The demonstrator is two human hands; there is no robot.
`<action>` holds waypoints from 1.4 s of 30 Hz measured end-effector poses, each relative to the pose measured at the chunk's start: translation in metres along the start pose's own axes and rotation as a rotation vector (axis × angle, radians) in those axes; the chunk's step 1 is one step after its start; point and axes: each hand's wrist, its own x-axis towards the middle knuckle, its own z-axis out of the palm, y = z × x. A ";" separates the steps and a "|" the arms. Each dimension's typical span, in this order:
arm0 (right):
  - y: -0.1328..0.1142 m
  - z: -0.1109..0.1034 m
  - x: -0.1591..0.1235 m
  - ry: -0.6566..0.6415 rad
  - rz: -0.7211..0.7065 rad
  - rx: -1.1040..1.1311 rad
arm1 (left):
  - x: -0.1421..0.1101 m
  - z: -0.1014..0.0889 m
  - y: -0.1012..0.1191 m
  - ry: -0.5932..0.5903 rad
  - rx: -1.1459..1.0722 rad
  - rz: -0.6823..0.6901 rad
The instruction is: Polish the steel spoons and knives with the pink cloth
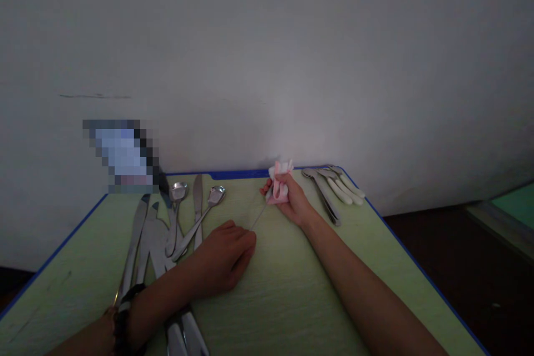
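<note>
My left hand [227,256] is closed around the end of a slim metal spoon [259,216], whose thin handle slants up to the right. The spoon's head is mostly covered by a pink-and-white cloth [280,181]. Bunched in my closed right hand [294,197], the cloth wraps around that end. Beneath and beside my left forearm lie several table knives [136,245]. Two shiny spoons with squarish bowls [179,192] rest beyond my left wrist, near another knife [198,194].
Stacked metal spoons [323,197] lie to the right of my right hand. Next to them are several pieces of cutlery with white handles [344,189]. A blurred-out device with a lit screen [123,156] leans at the back left. The green table [287,300] has a blue edge and meets a grey wall [267,67].
</note>
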 end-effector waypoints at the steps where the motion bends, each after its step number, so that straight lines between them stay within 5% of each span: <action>1: 0.000 0.000 0.000 0.000 -0.001 0.002 | 0.000 0.000 0.000 -0.001 0.001 -0.002; 26: 0.001 -0.001 0.002 0.000 -0.036 -0.057 | -0.001 -0.003 0.002 -0.026 -0.028 -0.011; 33: 0.005 0.006 -0.003 0.046 -0.132 -0.243 | -0.003 -0.010 -0.001 -0.037 -0.276 -0.111; 42: 0.006 0.010 -0.001 0.215 -0.197 -0.079 | -0.005 -0.014 0.000 -0.016 -0.646 -0.260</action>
